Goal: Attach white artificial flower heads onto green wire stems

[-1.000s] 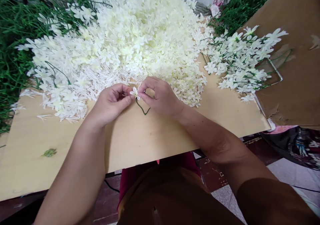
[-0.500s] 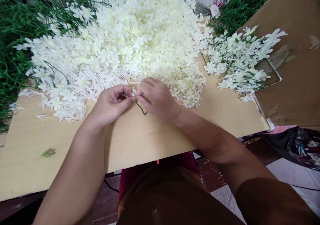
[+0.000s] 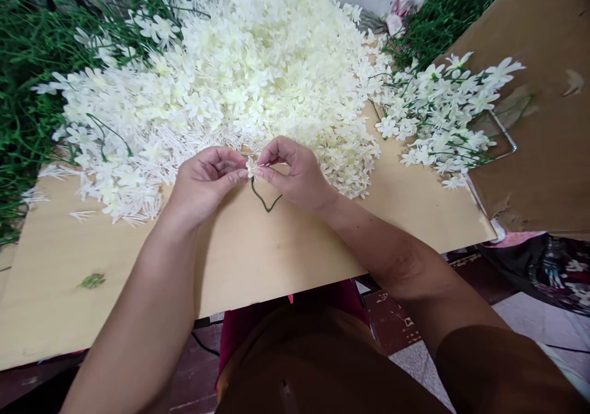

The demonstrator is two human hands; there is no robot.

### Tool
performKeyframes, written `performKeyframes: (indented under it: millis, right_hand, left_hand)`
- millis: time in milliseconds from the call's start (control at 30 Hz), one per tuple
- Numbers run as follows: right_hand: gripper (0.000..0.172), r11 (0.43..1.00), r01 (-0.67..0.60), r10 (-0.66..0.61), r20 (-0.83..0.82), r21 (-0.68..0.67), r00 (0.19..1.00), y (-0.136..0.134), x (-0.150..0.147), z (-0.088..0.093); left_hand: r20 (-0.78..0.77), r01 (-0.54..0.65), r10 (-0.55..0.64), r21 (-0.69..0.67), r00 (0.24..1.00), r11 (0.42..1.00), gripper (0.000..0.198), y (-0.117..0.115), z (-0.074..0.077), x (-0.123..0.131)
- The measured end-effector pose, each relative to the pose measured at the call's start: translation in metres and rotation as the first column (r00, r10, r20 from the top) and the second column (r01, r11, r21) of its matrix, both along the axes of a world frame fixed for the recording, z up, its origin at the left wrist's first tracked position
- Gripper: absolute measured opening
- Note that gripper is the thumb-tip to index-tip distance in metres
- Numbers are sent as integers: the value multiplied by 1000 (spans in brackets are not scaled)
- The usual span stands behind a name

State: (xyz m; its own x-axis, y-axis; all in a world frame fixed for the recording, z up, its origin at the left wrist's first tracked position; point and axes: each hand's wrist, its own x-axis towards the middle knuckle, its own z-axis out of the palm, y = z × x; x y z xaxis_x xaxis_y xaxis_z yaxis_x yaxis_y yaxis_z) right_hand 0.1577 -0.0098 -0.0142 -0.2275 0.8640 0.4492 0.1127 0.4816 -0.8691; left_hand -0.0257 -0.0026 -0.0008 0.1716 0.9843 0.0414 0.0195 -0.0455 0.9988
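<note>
Between my two hands is a small white artificial flower (image 3: 251, 167), with a bent green stem (image 3: 264, 205) hanging below it over the board. The thumb and finger of my left hand (image 3: 207, 180) pinch the flower from the left side. From the right, my right hand (image 3: 297, 171) pinches the flower's other edge between thumb and forefinger. Just beyond my fingers lies a big heap of loose white flower heads (image 3: 249, 70), its near edge close to both hands.
Green stems (image 3: 32, 82) are piled at the far left, more green stems (image 3: 452, 15) at the back right. Stemmed white flowers (image 3: 452, 107) lie at right against a cardboard sheet (image 3: 534, 156). A small green scrap (image 3: 92, 281) rests on the tan board (image 3: 239, 273).
My right hand has opened up a little and shifted, so the white flower shows more fully between my fingertips. The bent green stem is more visible below. My left hand stays nearly in place.
</note>
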Motion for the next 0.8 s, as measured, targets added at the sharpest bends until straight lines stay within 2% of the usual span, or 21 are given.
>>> performKeyframes:
  millis: [167,467,667,800]
  right_hand:
    - [10,999,19,-20,22,34,1000,0,-1,-4]
    - [5,986,24,-38,83,162,996,-7,-4,0]
    - [8,982,70,-86,85,176,993,-6,-5,-2]
    - [12,971,131,-164,159,199,974,-4,-4,-3]
  left_hand:
    - [1,4,-4,-61,1000,998,32,-2,1,3]
    - [159,87,-62,-151,985,985,38,-3,4,6]
    - [131,71,-56,-110,990,991,39,-4,1,7]
    - [73,79,-74,-67,995,995,41,-6,0,8]
